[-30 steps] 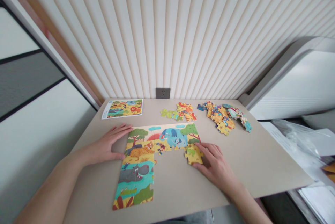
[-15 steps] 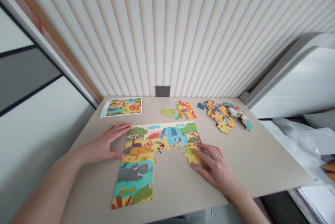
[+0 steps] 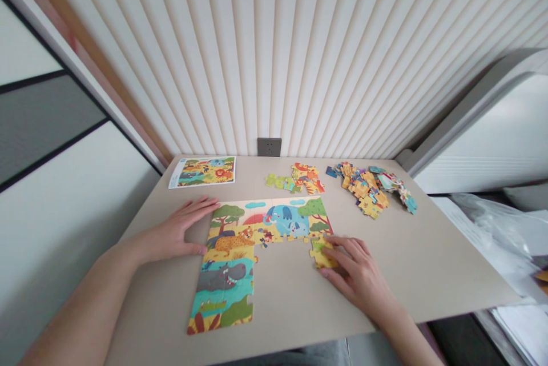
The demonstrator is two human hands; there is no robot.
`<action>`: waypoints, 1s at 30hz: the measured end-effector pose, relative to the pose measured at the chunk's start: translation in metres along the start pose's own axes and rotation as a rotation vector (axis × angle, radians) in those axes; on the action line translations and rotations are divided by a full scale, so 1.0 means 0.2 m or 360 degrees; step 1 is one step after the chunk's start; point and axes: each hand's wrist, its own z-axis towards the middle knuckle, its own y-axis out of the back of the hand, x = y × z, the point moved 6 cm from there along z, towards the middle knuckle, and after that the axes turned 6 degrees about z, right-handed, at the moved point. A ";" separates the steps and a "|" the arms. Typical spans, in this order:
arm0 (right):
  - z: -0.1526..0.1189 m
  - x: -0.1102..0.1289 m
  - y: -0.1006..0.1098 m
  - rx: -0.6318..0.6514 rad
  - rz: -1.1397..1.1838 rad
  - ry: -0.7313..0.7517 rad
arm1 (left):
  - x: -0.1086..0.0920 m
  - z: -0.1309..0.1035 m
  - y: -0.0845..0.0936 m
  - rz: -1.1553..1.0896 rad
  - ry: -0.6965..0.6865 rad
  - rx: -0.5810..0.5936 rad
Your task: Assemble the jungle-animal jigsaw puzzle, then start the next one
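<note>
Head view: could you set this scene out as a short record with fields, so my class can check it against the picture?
Surface: beige table
Joined puzzle: corner-shaped, showing elephants, a leopard and a hippo
Left grip: spread, at the puzzle's left edge
Right grip: on a yellow-and-green piece below the puzzle's right end
Small loose group: beyond the puzzle
Larger pile: right of that group
Picture sheet: table's far left corner
Wall: pale, ridged, with a dark socket

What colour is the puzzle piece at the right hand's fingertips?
Mostly yellow, with some green; the puzzle piece shows best in the head view.
</note>
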 end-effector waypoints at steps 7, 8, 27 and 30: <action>-0.02 -0.02 -0.03 0.0034 -0.0068 -0.0192 | -0.05 0.01 0.03 -0.0011 0.0026 0.0055; -0.02 -0.01 -0.04 0.0031 -0.0070 -0.0216 | -0.05 0.01 0.03 -0.0013 0.0028 0.0057; 0.06 0.50 -0.20 0.0323 0.0296 0.0077 | -0.10 0.03 0.05 -0.0016 0.0052 0.0128; 0.07 0.53 -0.21 0.0328 0.0305 0.0079 | -0.10 0.02 0.05 -0.0007 0.0056 0.0135</action>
